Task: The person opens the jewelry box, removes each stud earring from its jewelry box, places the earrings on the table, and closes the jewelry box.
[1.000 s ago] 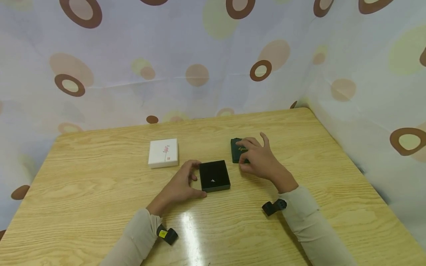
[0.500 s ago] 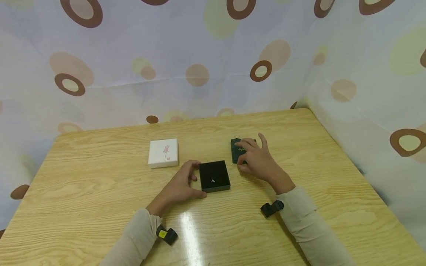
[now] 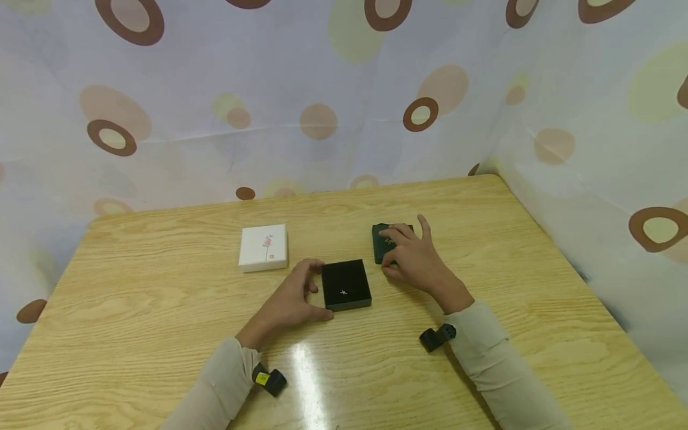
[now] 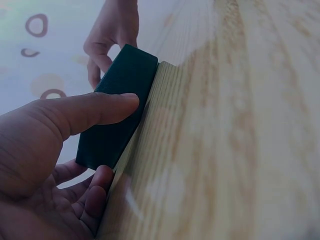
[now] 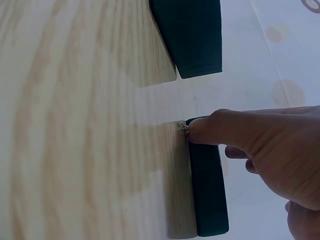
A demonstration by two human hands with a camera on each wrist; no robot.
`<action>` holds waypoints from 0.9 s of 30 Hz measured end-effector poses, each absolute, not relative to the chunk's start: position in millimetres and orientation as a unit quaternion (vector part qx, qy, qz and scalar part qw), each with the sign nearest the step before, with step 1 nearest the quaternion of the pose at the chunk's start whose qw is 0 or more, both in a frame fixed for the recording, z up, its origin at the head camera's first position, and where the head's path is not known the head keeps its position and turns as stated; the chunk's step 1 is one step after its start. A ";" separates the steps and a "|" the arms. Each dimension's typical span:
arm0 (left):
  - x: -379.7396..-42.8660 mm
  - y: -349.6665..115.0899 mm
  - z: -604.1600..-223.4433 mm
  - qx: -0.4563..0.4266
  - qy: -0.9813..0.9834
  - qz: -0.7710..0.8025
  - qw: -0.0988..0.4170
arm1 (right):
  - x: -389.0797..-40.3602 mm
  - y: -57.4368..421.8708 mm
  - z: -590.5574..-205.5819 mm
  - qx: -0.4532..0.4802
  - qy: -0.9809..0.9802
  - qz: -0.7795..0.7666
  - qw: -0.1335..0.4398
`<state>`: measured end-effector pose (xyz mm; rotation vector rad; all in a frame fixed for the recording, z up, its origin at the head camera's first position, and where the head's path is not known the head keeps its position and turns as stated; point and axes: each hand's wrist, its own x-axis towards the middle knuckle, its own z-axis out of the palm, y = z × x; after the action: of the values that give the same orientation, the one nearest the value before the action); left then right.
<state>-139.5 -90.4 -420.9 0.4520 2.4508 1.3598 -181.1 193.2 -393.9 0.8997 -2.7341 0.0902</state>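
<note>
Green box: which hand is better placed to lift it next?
Right, probably. The right hand already rests on the green box, thumb at its near edge, while the left hand grips the black box.

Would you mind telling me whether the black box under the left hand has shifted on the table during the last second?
No. The black box keeps its spot beside the white box; the left hand still grips it.

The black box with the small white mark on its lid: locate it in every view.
Head view: black box at table centre, left hand gripping its left edge.
Left wrist view: the dark slab at upper left, thumb across its side.
Right wrist view: the dark shape at the top edge.
Shared landmark: the right hand, also seen beyond the box from the left wrist.
</note>
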 end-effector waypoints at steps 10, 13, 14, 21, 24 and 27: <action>-140.5 -91.0 -421.1 0.162 0.854 0.471 0.150 | -181.6 192.9 -394.2 0.314 -0.939 0.040 0.130; -139.8 -90.7 -420.3 0.160 0.854 0.471 0.151 | -179.5 190.0 -389.4 0.320 -0.936 0.056 0.137; -139.6 -90.6 -420.0 0.159 0.855 0.470 0.151 | -178.0 188.1 -386.8 0.323 -0.934 0.062 0.141; -140.6 -90.8 -420.5 0.159 0.856 0.470 0.145 | -162.5 164.5 -372.0 0.379 -0.906 0.077 0.173; -140.5 -91.3 -420.5 0.161 0.856 0.468 0.147 | -158.6 154.7 -374.8 0.402 -0.896 0.068 0.177; -140.3 -91.4 -421.1 0.163 0.856 0.468 0.149 | -156.5 147.4 -379.2 0.416 -0.892 0.058 0.169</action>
<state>-140.3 -91.4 -421.1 0.4676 2.4611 1.3451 -156.5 147.4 -379.2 1.1817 -2.5352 0.1663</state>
